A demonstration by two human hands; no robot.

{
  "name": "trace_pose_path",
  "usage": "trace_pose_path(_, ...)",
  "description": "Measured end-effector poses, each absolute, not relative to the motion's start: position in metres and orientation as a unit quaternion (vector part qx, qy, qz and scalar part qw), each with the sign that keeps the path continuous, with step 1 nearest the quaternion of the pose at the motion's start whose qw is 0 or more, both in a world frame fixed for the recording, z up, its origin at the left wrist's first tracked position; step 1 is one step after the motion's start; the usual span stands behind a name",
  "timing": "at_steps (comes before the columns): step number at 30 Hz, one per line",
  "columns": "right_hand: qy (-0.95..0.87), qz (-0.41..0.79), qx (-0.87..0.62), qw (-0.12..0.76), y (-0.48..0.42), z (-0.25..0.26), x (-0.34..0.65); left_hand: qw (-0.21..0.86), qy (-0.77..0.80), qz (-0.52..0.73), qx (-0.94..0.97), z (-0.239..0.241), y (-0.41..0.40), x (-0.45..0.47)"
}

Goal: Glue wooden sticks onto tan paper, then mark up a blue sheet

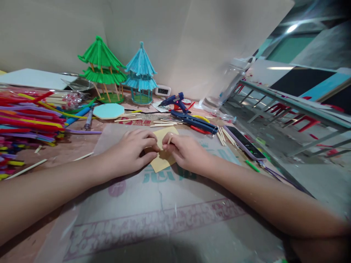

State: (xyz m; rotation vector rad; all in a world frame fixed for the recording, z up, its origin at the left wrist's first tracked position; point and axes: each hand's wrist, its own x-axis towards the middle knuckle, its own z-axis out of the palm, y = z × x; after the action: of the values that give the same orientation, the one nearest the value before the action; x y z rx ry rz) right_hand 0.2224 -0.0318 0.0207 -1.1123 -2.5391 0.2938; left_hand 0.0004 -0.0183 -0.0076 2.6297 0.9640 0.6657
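Observation:
A square of yellow paper (160,165) lies turned cornerwise on the plastic-covered table, under both hands. My left hand (134,149) rests at its left side, fingers curved and thumb slightly apart from them, the tips over the paper. Opposite it, my right hand (182,149) is closed in a pinch above the paper's right half. Something small and pale shows at its fingertips, too small to make out. Just beyond the hands lie several pale wooden sticks (163,123).
Behind stand a green pagoda model (102,75), a blue one (141,76) and a small clock (162,90). A glue gun (175,100), blue-handled pliers (194,121) and a phone (244,142) lie right. Pipe cleaners (30,120) pile up left, near a light-blue octagon (109,111).

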Motion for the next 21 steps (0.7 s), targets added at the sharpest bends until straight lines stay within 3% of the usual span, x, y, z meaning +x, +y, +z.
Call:
trace_pose_path(6, -0.913, 0.177, -0.303, 0.209, -0.04, 0.018, 0.217, 0.13, 0.322, 0.235, 0.908, -0.008, -0.019, 0.0)
trace_pose_path(10, -0.915, 0.118, -0.345, 0.17, -0.041, 0.022, 0.216, 0.122, 0.327, 0.232, 0.908, -0.008, -0.019, 0.0)
trace_pose_path(21, -0.949, 0.019, -0.279, 0.145, -0.046, 0.022, 0.214, 0.136, 0.327, 0.217, 0.91, -0.006, -0.022, 0.001)
